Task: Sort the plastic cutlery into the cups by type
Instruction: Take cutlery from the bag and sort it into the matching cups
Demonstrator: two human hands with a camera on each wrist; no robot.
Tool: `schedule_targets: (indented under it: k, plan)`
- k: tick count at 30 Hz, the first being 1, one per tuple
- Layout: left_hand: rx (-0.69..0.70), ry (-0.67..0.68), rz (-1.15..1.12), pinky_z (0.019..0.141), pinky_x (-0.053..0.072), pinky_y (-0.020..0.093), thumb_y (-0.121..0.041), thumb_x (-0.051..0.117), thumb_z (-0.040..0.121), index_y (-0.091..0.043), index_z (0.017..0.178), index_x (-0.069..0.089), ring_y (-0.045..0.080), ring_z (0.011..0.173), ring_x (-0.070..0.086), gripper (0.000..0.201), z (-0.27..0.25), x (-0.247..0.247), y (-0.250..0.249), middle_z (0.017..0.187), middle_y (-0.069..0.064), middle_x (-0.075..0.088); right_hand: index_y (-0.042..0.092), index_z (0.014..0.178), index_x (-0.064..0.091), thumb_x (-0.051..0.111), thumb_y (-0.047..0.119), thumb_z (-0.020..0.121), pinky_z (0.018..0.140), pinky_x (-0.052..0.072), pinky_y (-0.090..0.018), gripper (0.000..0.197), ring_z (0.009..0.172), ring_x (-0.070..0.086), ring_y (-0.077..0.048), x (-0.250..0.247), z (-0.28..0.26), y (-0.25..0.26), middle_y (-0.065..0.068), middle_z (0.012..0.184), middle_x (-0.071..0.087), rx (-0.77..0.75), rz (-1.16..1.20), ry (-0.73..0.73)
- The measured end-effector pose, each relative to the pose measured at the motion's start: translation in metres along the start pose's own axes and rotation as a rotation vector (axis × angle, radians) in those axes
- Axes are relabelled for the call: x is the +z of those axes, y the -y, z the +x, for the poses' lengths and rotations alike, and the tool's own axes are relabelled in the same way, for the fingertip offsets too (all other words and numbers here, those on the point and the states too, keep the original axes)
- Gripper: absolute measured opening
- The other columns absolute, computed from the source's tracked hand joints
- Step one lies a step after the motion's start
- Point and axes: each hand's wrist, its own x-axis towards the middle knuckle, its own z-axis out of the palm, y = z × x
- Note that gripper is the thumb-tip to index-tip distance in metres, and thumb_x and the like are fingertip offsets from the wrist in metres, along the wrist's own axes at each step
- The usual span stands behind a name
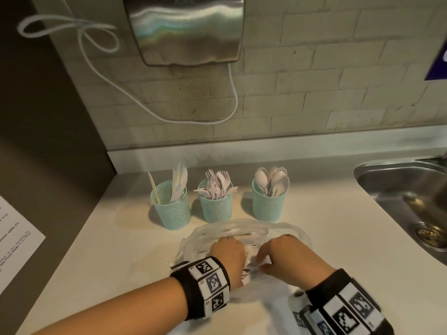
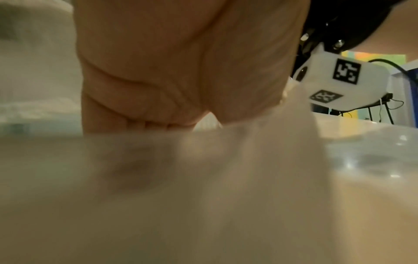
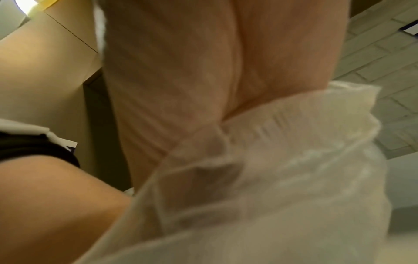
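Three teal mesh cups stand in a row at the back of the counter: the left cup [image 1: 172, 209] holds knives, the middle cup [image 1: 216, 204] forks, the right cup [image 1: 268, 201] spoons. In front of them lies a crumpled clear plastic bag [image 1: 242, 232]. My left hand [image 1: 227, 252] and right hand [image 1: 283, 252] are both in the bag's folds, fingers curled into the plastic. In the left wrist view the left hand [image 2: 158, 80] curls down onto the bag [image 2: 282, 142]. In the right wrist view the bag [image 3: 294, 151] is bunched against the right hand [image 3: 203, 62]. Any cutlery in the bag is hidden.
A steel sink [image 1: 399, 187] is set into the counter at the right. A printed sheet [image 1: 14, 240] hangs at the left edge. A hand dryer [image 1: 186, 27] with a looping white cable [image 1: 101, 68] is mounted on the tiled wall above the cups.
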Motion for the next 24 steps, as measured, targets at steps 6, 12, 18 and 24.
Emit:
schedule_targets:
  k: [6, 12, 18, 24]
  plan:
    - [0.013, 0.014, 0.082, 0.091, 0.045, 0.04, -0.009, 0.061, 0.085, -0.002, 0.126, 0.041, 0.034, 0.113, 0.055, 0.046, -0.003, 0.001, -0.001, 0.126, 0.02, 0.05, 0.027, 0.097, 0.073, 0.06, 0.029, 0.085, 0.096, 0.03, -0.026, 0.018, 0.081, 0.054, -0.014, -0.006, -0.008, 0.0, 0.008, 0.091, 0.069, -0.038, -0.023, 0.024]
    - [0.023, -0.009, 0.143, 0.092, 0.044, 0.039, -0.004, 0.046, 0.091, -0.001, 0.131, 0.038, 0.033, 0.118, 0.047, 0.041, -0.006, 0.007, -0.006, 0.131, 0.019, 0.042, 0.026, 0.091, 0.074, 0.061, 0.029, 0.083, 0.104, 0.024, -0.029, 0.016, 0.065, 0.042, -0.008, -0.006, -0.008, -0.003, 0.012, 0.073, 0.055, -0.028, -0.029, 0.015]
    - [0.068, 0.023, 0.198, 0.095, 0.041, 0.038, -0.009, 0.049, 0.092, -0.002, 0.125, 0.047, 0.033, 0.118, 0.047, 0.034, 0.0, 0.004, -0.006, 0.127, 0.019, 0.048, 0.027, 0.101, 0.072, 0.062, 0.031, 0.085, 0.101, 0.027, -0.027, 0.019, 0.066, 0.038, -0.004, -0.01, -0.011, -0.002, 0.008, 0.093, 0.067, -0.014, -0.02, 0.002]
    - [0.143, 0.013, 0.09, 0.089, 0.045, 0.04, -0.04, 0.063, 0.084, -0.007, 0.108, 0.062, 0.033, 0.105, 0.059, 0.041, 0.008, 0.004, 0.011, 0.114, 0.016, 0.062, 0.029, 0.107, 0.069, 0.062, 0.035, 0.086, 0.103, 0.028, -0.028, 0.023, 0.101, 0.057, -0.015, -0.014, -0.012, -0.003, 0.007, 0.111, 0.068, -0.001, -0.018, -0.02]
